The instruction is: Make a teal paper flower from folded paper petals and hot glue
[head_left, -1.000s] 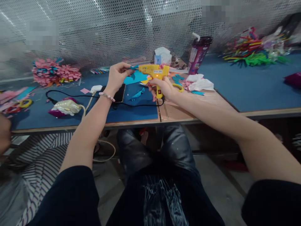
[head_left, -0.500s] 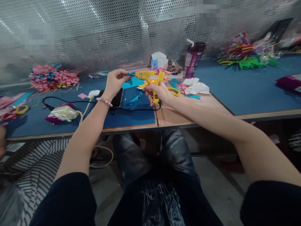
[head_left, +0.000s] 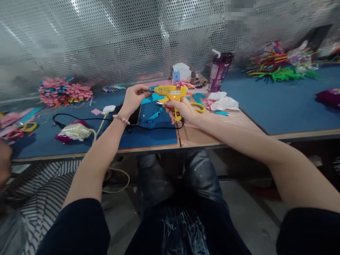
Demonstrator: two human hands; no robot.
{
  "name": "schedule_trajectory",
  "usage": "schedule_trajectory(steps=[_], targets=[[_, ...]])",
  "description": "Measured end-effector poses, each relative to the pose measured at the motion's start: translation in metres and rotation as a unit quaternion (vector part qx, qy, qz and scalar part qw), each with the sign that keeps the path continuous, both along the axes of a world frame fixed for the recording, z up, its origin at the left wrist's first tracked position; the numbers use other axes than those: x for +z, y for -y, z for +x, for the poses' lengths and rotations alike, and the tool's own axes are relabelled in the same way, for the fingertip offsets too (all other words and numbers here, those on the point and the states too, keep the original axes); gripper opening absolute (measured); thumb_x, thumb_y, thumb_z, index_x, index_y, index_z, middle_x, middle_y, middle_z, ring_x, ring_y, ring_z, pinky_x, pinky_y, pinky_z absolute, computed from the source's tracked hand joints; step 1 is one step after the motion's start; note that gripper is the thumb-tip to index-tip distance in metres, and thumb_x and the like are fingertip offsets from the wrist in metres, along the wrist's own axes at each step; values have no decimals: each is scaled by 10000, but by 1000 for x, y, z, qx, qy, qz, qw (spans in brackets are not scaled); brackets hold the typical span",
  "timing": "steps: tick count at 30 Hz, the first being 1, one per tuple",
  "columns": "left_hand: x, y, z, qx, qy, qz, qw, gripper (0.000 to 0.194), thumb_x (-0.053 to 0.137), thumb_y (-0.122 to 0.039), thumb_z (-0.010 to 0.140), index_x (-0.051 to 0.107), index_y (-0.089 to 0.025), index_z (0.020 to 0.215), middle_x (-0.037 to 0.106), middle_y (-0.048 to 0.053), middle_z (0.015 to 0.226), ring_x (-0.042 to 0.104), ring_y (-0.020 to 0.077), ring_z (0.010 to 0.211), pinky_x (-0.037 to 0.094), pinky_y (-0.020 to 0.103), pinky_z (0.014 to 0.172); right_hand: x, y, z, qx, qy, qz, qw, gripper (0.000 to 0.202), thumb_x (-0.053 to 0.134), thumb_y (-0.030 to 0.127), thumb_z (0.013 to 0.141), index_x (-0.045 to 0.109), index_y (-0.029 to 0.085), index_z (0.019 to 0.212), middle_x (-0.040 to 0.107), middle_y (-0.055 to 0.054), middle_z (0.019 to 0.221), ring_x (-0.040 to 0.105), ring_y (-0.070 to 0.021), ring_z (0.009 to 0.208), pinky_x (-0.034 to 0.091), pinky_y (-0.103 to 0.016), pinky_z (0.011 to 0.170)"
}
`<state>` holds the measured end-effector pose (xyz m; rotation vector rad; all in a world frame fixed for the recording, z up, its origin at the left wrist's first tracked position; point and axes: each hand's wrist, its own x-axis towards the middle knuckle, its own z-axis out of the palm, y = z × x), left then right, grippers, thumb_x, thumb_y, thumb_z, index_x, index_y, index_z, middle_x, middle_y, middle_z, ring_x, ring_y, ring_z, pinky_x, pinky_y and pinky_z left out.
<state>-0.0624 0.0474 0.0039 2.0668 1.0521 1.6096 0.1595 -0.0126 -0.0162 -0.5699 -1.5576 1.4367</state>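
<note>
My right hand [head_left: 180, 109] is wrapped round the handle of a yellow glue gun [head_left: 170, 92], whose small light glows orange. The gun's nozzle points left, toward my left hand [head_left: 136, 97]. There my fingers pinch a small blue piece [head_left: 151, 89] at the nozzle tip, mostly hidden by the fingertips. Behind and below the gun lie a flat blue sheet [head_left: 150, 99] and a folded blue strip [head_left: 155, 114]. Scissors with yellow handles [head_left: 198, 107] lie beside my right hand. A dark phone [head_left: 136, 116] is partly under my left wrist.
A purple cup [head_left: 219, 72] with a straw stands behind white tissues [head_left: 224, 102]. Pink and blue bundles [head_left: 62, 91] lie at left, near a wrapped power strip [head_left: 74, 131]. Colourful strips [head_left: 278, 65] lie back right. A person in striped clothing [head_left: 45, 194] is at lower left.
The whole view has shifted slightly, so the table appears lower and further right. The blue piece at the nozzle is now more hidden by my left fingers. Both grips stay the same.
</note>
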Motion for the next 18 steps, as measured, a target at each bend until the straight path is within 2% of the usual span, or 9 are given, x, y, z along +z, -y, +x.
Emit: schedule_trajectory(steps=[10,13,18], targets=[[1,0,-4,-10,5,-4,1000,165,767,-241,672,716,-155,803,685,26,756,629,120,684,509,241,665,11,13,3,-32,-19,21,999,128,543,245,795,583,126,772,574,1,637,473,-79,357,454,-225,306],[-1,-1,-3,-14,14,-14,1000,174,763,-253,673,712,-153,805,679,27,755,625,123,686,510,252,676,14,13,6,-51,-24,36,998,129,536,250,796,576,140,742,584,-1,639,462,-70,346,439,-211,300],[-7,-4,2,-7,13,-36,999,225,772,-300,665,708,-144,814,686,43,794,630,146,737,510,280,720,13,6,8,-62,-60,13,996,102,551,267,782,556,171,817,619,5,683,433,-70,333,465,-235,307]])
